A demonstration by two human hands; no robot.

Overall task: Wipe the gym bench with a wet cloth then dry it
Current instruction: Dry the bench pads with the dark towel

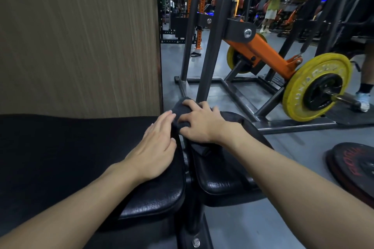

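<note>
The black padded gym bench fills the lower left; a smaller black seat pad sits to its right across a narrow gap. A dark grey cloth lies bunched on the far end of the seat pad. My right hand presses down on the cloth with its fingers curled into it. My left hand rests flat on the edge of the long pad beside the gap, fingers together, its fingertips touching the cloth's edge.
A wood-grain wall panel stands right behind the bench. To the right is a dark steel machine frame with an orange arm and yellow weight plates. A black plate lies on the grey floor. People stand further back.
</note>
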